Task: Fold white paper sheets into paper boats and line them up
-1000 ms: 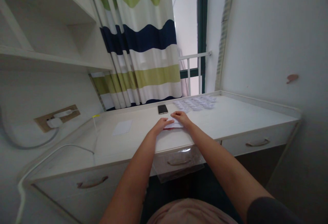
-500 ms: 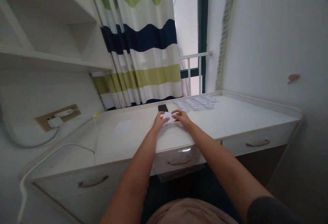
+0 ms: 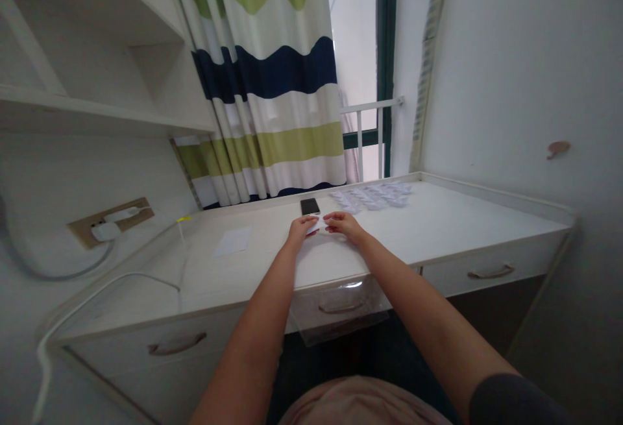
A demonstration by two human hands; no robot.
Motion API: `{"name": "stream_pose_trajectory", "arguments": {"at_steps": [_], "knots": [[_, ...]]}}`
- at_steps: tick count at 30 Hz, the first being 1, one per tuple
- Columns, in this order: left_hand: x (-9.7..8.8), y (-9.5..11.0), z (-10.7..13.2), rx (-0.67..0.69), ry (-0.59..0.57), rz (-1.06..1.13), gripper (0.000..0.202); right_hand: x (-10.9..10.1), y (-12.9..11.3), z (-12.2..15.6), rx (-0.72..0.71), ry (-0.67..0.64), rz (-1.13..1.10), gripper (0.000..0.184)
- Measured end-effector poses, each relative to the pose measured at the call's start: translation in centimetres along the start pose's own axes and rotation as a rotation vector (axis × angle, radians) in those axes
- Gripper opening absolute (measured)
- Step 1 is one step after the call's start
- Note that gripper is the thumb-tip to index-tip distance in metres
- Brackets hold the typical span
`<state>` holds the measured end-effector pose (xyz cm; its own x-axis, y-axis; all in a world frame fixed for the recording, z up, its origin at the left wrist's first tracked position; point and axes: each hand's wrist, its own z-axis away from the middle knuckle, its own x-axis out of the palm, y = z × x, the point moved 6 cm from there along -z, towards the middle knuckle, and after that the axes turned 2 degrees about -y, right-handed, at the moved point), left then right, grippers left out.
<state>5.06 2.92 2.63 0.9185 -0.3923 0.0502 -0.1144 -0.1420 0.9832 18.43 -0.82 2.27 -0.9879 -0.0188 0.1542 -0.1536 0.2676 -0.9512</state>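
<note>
Both my hands meet over the middle of a pale wooden desk (image 3: 438, 230). My left hand (image 3: 299, 230) and my right hand (image 3: 343, 225) pinch a small white folded paper (image 3: 318, 224) between their fingertips, just above the desk top. A black phone (image 3: 309, 206) lies flat right behind the paper. Further back on the right, several small white folded papers (image 3: 372, 195) are spread in a loose group.
A flat white sheet (image 3: 233, 241) lies on the desk to the left. A wall socket with a white plug and cable (image 3: 109, 224) sits at far left. Striped curtain (image 3: 272, 87) and window rail hang behind; drawers (image 3: 491, 272) run under the desk.
The paper was pressed flat on the desk under both hands; it has since been lifted and folded smaller, and is now pinched between the fingertips nearer the phone.
</note>
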Motion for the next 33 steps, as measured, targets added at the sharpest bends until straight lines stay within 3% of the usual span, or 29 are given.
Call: {"name": "stream_pose_trajectory", "arguments": {"at_steps": [5,13,19,28,33], "knots": [[-0.5,-0.1,0.2,-0.057,0.044,0.120,0.016,0.2,-0.1,0.3,0.029,-0.058,-0.015,0.021],[-0.3,-0.1,0.3,-0.097,0.063,0.144,0.011,0.2,-0.2,0.5,0.029,-0.048,-0.019,0.030],[0.1,0.0,0.5,-0.095,0.029,0.093,0.010,0.1,0.1,0.3,0.057,-0.017,0.008,0.019],[0.6,0.1,0.8,-0.112,-0.014,0.080,0.017,-0.3,0.1,0.1,0.029,0.039,0.044,0.030],[1.3,0.3,1.0,-0.114,-0.122,0.086,0.032,-1.1,-0.3,0.0,-0.034,0.124,0.080,0.032]]}}
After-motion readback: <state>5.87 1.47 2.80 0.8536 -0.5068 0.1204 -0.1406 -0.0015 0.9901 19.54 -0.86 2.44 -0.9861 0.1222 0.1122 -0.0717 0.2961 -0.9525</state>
